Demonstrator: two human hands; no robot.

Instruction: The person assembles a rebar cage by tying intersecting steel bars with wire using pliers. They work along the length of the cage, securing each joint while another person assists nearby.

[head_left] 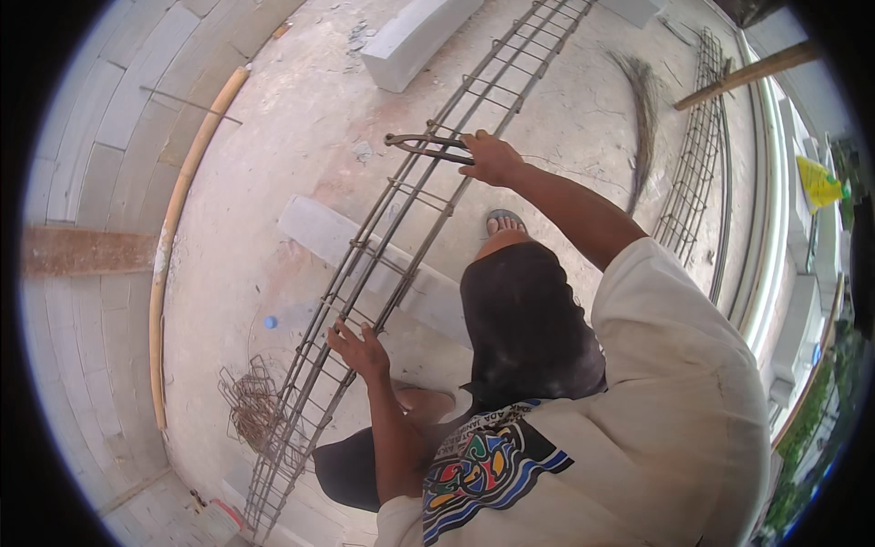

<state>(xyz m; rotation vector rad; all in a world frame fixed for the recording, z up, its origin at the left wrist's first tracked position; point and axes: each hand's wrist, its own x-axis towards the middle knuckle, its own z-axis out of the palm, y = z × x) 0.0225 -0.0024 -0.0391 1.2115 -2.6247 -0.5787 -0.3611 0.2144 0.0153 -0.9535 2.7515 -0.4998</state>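
Bare concrete floor (273, 182) runs from near to far, dusty and pale, with a wall of light blocks (91, 164) curving up on the left.

Fingers of the right hand (492, 158) are curled shut around the handles of dark pincers (428, 146), whose head points left and sits at a bar of the long rebar cage (401, 237). That arm stretches away from the body toward the far middle of the scene. Fingers of the left hand (360, 349) are bent down over the near part of the same cage, resting on its top bars; whether they grip a bar fully cannot be told.

The cage is a narrow frame of long rods tied with square stirrups, running from the near left corner diagonally to the far middle. It lies across a grey block (319, 228) near its middle, and another pale block (415, 36) sits far off beside it.

Just left of the near end lies a loose pile of rusty stirrups (251, 401). A bamboo pole (182, 210) leans along the foot of the wall. On the right, well apart, a second rebar cage (697, 155) lies on the floor, with a broom (643, 109) between the two cages. A sandalled foot (504, 221) shows below the right arm.
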